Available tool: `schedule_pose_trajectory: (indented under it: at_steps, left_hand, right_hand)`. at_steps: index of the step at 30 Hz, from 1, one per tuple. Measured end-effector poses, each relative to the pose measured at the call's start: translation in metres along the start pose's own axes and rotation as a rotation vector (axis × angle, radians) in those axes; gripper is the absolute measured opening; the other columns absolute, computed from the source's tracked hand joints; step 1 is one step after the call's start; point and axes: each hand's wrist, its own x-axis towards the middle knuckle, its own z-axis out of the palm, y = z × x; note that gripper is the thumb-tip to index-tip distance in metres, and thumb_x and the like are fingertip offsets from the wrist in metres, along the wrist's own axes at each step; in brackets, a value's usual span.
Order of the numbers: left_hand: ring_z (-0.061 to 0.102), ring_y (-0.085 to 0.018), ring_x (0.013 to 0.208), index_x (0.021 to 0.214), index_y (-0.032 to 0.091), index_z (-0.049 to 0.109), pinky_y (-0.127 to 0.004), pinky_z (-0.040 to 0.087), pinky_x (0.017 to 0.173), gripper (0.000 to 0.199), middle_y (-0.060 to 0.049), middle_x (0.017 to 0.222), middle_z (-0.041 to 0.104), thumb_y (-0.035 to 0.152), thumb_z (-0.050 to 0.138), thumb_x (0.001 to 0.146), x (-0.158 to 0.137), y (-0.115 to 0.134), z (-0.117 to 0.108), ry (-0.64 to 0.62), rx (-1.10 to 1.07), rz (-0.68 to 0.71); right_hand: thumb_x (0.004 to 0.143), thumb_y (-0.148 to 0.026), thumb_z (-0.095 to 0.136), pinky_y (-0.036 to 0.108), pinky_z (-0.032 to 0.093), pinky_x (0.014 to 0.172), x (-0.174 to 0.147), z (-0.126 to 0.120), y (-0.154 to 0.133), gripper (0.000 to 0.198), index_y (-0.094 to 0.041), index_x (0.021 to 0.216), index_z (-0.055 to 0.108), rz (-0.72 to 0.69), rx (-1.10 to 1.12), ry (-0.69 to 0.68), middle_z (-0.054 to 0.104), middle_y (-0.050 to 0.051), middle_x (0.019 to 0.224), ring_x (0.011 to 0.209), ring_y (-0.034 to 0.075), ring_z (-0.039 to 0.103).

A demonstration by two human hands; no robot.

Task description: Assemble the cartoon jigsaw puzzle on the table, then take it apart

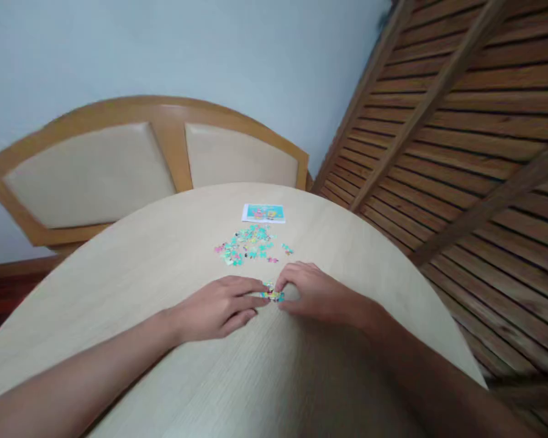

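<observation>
A small cluster of jigsaw puzzle pieces (pixel 272 296), yellow and teal, lies on the table in front of me. My left hand (pixel 221 307) rests flat at its left, fingers stretched out and fingertips touching the cluster's edge. From the right, my right hand (pixel 310 293) curls its thumb and index finger around a puzzle piece at the cluster's right end. The fingertips partly cover the pieces, so their exact fit is hidden. Beyond the hands spreads a loose pile of puzzle pieces (pixel 254 238), mostly teal with some pink and yellow.
A picture sheet (pixel 265 213) with cartoon figures on teal lies behind the pile. A few pieces (pixel 287 249) sit apart at the pile's right. The round wooden table (pixel 164 243) faces a padded bench back (pixel 168 146); a slatted wooden panel (pixel 438 121) stands at the right.
</observation>
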Motion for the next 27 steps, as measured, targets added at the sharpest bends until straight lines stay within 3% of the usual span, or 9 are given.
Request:
schedule_pose_trajectory:
  at_steps: [7, 15, 20, 27]
  left_hand:
    - [0.060, -0.026, 0.125, 0.132, 0.022, 0.062, -0.044, 0.050, 0.107, 0.034, -0.010, 0.138, 0.062, 0.023, 0.048, 0.101, -0.001, 0.001, -0.001, 0.000, -0.010, 0.000]
    - [0.059, -0.025, 0.126, 0.132, 0.021, 0.061, -0.044, 0.049, 0.108, 0.034, -0.010, 0.138, 0.062, 0.023, 0.048, 0.101, -0.001, 0.000, 0.000, -0.006, -0.010, -0.007]
    - [0.060, -0.026, 0.126, 0.133, 0.022, 0.061, -0.044, 0.050, 0.108, 0.034, -0.011, 0.138, 0.062, 0.024, 0.048, 0.102, -0.001, 0.000, 0.000, -0.002, -0.014, -0.008]
    - [0.057, -0.025, 0.129, 0.138, 0.023, 0.058, -0.043, 0.048, 0.110, 0.038, -0.010, 0.140, 0.060, 0.023, 0.048, 0.102, -0.001, 0.001, 0.001, -0.009, -0.028, -0.002]
  right_hand:
    - [0.081, -0.021, 0.071, 0.039, 0.039, 0.101, 0.004, 0.000, -0.003, 0.021, -0.019, 0.102, 0.070, 0.000, -0.003, -0.019, 0.072, 0.005, 0.109, 0.111, 0.024, 0.061]
    - [0.084, -0.030, 0.073, 0.039, 0.039, 0.100, 0.004, -0.001, 0.002, 0.021, -0.022, 0.103, 0.073, -0.028, 0.021, -0.033, 0.074, 0.004, 0.110, 0.111, 0.025, 0.063]
    - [0.084, -0.029, 0.073, 0.037, 0.040, 0.100, 0.001, -0.014, 0.007, 0.022, -0.022, 0.105, 0.073, -0.043, -0.009, -0.037, 0.073, 0.004, 0.111, 0.110, 0.024, 0.064]
    - [0.085, -0.022, 0.063, 0.030, 0.046, 0.079, -0.013, -0.045, 0.038, 0.013, -0.021, 0.088, 0.076, 0.236, -0.169, 0.090, 0.076, 0.005, 0.094, 0.089, 0.021, 0.068]
